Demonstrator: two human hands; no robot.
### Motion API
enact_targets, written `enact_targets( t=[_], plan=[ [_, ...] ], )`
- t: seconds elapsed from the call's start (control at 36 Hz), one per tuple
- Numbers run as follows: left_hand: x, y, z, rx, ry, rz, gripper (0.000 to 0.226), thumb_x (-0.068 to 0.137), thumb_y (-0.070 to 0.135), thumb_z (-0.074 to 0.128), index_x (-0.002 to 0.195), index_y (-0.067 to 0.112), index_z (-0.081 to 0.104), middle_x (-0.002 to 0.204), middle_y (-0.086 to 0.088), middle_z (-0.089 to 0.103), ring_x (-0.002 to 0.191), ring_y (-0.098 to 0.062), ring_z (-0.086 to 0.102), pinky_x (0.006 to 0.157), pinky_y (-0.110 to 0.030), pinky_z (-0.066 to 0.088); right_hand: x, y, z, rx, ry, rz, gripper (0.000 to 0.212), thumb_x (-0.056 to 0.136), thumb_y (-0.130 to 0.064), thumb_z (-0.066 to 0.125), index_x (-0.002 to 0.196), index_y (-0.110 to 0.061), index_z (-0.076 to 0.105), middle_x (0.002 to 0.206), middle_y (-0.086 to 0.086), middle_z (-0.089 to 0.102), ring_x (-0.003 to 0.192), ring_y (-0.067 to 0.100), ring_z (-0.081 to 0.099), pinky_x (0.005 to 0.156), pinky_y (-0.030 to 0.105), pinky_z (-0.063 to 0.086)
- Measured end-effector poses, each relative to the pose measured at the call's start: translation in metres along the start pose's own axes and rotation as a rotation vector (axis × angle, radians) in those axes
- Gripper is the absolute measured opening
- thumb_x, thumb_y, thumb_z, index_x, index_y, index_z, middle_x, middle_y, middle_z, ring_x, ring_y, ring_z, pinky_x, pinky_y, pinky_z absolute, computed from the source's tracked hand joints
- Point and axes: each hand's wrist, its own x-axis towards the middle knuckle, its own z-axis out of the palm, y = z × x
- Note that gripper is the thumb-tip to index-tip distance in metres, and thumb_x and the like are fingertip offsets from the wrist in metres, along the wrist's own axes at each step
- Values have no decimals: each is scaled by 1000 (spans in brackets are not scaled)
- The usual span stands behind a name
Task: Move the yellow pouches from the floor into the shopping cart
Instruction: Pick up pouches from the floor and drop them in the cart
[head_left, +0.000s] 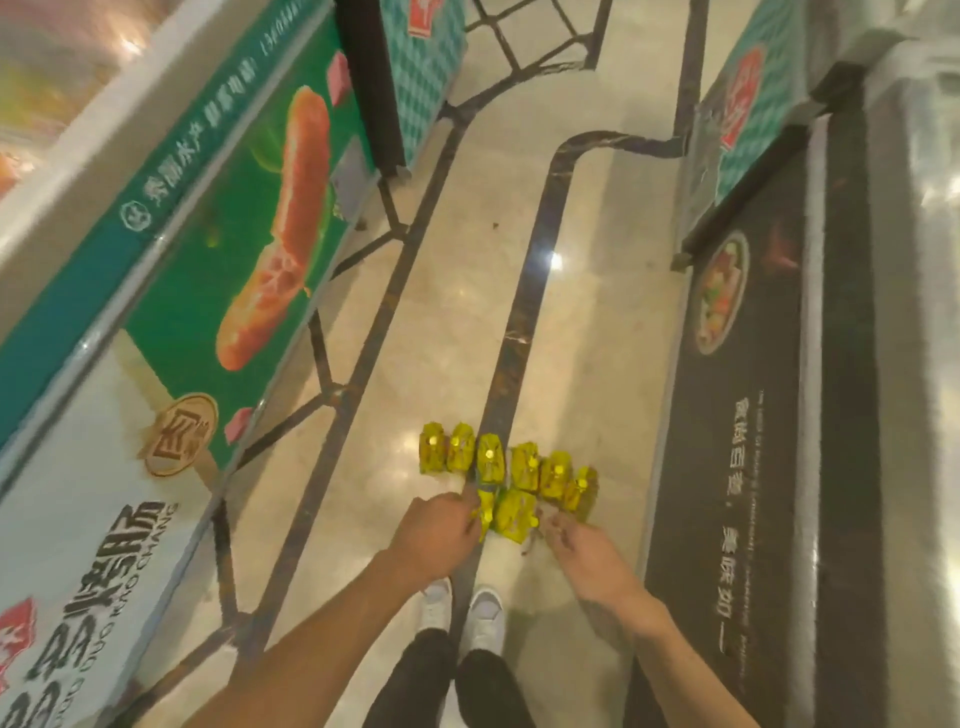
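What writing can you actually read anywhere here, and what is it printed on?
"DUO DUO KAO CHANG": white freezer panel, under large Chinese characters too skewed to quote safely.
Teal band: Chinese words and a bracketed number, too blurred.
Black freezer panel: white Chinese slogan and tiny Latin line, unreadable.
Round brown seal: one character, unclear.
Yellow pouches: print too small.

**Aisle Surroundings**

Floor: glossy beige tile with dark inlaid bands running lengthwise and branching diagonally. Left freezer cabinet: side panel carries a green sausage advertisement and white lettering. Right freezer cabinet: black side panel with a printed bowl of food and vertical white text. White shoes stand at the floor's near edge, over dark trousers.
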Motion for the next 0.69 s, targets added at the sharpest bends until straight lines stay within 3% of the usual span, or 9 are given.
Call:
enact_targets(
  t=[0.08,0.17,0.31,0.58,0.69],
  plan=[
    [25,-7,31,-71,-39,-21,30,100,33,39,123,21,52,111,-5,68,106,-29,63,85,-38,45,20,21,22,6,-31,61,29,99,-36,39,101,-14,57,97,12,68,95,30,62,73,34,42],
    [51,-19,66,-104,-63,-29,28,100,33,38,122,21,51,107,-5,68,103,-29,63,83,-38,44,49,46,48,-38,-56,95,26,98,-34,40,111,-16,55,102,11,68,98,30,61,67,27,33],
    [98,-44,132,-101,-117,-57,29,100,32,37,122,17,50,109,-10,66,102,-33,63,82,-39,48,109,91,99,-37,-113,187,28,96,-31,43,117,-16,56,114,14,66,103,31,61,82,34,47],
    [214,-85,262,-22,-173,-49,38,94,38,46,126,19,49,114,-9,62,104,-32,62,79,-38,50,239,190,189,-201,-111,227,25,95,-26,41,114,-14,53,115,12,63,106,31,60,82,35,46],
    [256,-95,317,-42,-213,-42,53,91,44,48,141,27,39,131,-8,52,113,-33,58,85,-40,50,294,228,220,-139,-78,226,40,93,-25,46,132,-17,47,126,12,60,115,32,55,92,35,44]
  ],
)
